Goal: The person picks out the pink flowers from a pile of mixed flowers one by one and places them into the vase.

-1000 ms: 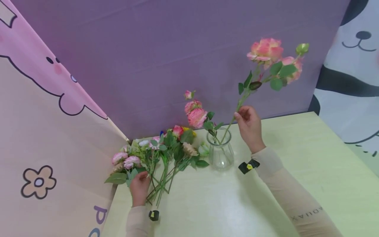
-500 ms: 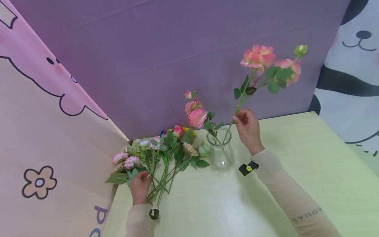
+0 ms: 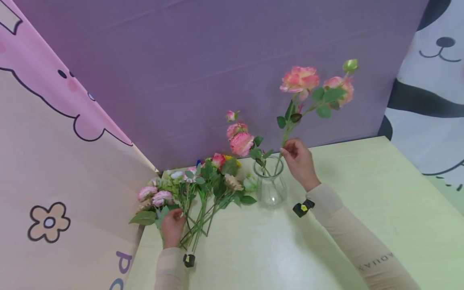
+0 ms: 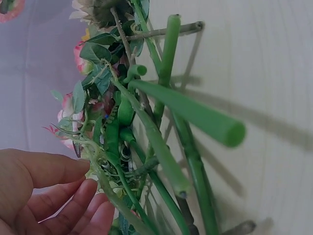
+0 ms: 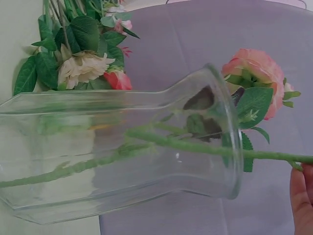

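Note:
My right hand (image 3: 300, 164) pinches the stem of a pink-and-yellow artificial rose (image 3: 300, 79), a branching spray with a second bloom and a green bud. Its lower stem (image 5: 195, 148) reaches into the clear glass vase (image 3: 271, 193). Another pink rose spray (image 3: 241, 143) stands in the vase, leaning left. At the left, my left hand (image 3: 172, 228) is at the edge of a pile of artificial flowers (image 3: 206, 177). In the left wrist view, its thumb and forefinger pinch a thin light-green stem (image 4: 103, 181); the exact contact is partly hidden.
The flowers lie along the back left of the pale table (image 3: 250, 249), with crossed cut stems (image 4: 195, 107) pointing toward the person. A purple backdrop (image 3: 203, 80) rises behind, a pink cartoon panel (image 3: 87, 169) at left, and a panda panel (image 3: 431, 92) at right.
My right hand has come down and left, bringing the rose spray lower and its stem deeper into the vase. My left hand has stayed almost still beside the pile.

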### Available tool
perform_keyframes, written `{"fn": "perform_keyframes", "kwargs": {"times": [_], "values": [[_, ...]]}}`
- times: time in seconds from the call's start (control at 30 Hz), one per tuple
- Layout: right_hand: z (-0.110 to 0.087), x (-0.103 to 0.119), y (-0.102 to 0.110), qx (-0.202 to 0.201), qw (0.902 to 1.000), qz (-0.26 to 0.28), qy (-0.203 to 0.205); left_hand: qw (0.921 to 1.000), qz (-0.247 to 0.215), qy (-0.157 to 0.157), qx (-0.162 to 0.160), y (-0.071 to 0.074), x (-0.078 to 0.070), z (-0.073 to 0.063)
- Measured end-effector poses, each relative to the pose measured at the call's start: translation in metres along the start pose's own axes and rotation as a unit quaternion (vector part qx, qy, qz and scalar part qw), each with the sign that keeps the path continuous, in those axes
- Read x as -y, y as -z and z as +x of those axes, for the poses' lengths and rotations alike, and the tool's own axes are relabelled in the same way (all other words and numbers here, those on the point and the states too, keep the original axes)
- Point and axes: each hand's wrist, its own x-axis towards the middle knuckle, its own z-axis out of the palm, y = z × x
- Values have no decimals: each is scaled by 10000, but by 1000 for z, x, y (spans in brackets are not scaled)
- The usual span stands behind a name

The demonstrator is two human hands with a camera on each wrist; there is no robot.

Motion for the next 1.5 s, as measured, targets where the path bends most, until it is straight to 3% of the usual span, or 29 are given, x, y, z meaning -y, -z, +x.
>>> {"fn": "perform_keyframes", "kwargs": {"times": [0.43,0.63,0.9,1.0,1.17,1.5], "values": [[0,0,-10,780,9941,-426,-614,9994,216,-85,276,0,3,5],[4,1,-15,1114,9896,-754,-503,9985,329,-140,403,3,4,5],[9,0,-21,1579,9806,-1002,-585,9974,-7,-626,344,3,14,4],[10,-1,-23,1768,9755,-1152,-615,9973,62,-580,440,3,12,3],[11,-2,-25,1976,9699,-1274,-640,9960,368,-222,784,4,4,3],[13,-1,-26,2198,9602,-1678,-395,9945,228,-214,1003,2,3,4]]}}
